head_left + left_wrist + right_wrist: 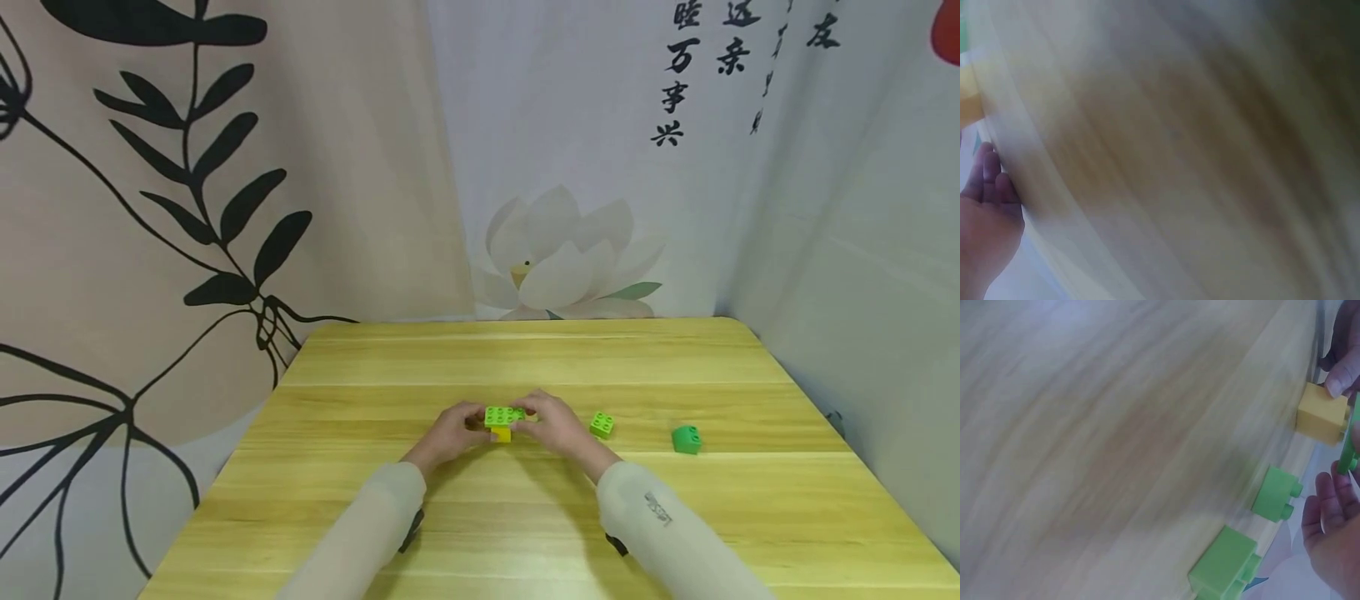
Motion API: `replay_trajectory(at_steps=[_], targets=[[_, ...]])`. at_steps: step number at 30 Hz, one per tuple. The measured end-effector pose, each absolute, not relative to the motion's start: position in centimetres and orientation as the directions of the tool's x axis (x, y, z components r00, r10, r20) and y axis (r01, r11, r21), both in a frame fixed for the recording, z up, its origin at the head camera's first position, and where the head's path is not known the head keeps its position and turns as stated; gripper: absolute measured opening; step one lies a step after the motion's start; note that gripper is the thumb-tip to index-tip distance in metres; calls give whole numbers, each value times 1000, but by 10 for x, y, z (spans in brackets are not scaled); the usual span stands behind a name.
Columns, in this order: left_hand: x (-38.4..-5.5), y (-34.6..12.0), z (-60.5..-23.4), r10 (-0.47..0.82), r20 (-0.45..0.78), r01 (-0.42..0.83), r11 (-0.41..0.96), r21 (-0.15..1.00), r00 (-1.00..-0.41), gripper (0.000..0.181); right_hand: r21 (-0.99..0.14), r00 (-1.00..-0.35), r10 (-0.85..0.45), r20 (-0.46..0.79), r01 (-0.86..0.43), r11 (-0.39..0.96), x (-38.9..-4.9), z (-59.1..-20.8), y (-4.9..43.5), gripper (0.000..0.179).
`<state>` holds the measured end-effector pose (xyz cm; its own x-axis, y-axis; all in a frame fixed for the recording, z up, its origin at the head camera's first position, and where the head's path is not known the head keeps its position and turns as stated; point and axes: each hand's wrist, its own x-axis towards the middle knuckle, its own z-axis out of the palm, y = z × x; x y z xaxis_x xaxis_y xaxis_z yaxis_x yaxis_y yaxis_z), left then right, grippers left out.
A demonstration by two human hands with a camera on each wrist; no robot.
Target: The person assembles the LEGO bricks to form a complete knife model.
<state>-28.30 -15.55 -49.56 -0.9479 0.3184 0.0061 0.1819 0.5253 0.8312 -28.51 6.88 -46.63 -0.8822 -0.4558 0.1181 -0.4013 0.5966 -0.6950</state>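
Observation:
In the head view a light green studded plate (504, 415) lies over a yellow brick (501, 435), between the two hands. My left hand (454, 430) holds the yellow brick from the left; in the right wrist view its thumb presses on the yellow brick's (1321, 415) side. From the right, my right hand (557, 425) pinches the end of the plate with thumb and fingers. Only the edge of the plate (1350, 445) shows in the right wrist view, close against the yellow brick's studs. The left wrist view catches part of the left hand (992, 231) below the yellow brick (969, 97).
On the wooden table (360, 500), a small light green brick (602, 425) sits just right of the right hand. Farther right stands a darker green brick (687, 439). Behind the table's far edge hangs a printed curtain (375, 167).

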Motion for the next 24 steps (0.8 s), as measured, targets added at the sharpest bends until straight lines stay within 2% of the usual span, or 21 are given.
replay_trajectory(at_steps=[4, 15, 24], targets=[[-284, -156, -496, 320, -3, 175, 525, 833, -947, 25, -685, -874, -474, 111, -412, 600, -287, -467, 65, 36], [-282, -154, -494, 315, -25, 153, 529, 835, -949, 24, -611, -869, -485, 100, -438, 659, -291, -464, 60, 34], [-283, -155, -493, 306, -39, 139, 537, 832, -951, 21, -551, -840, -538, 68, -481, 681, -296, -457, 61, 34]])
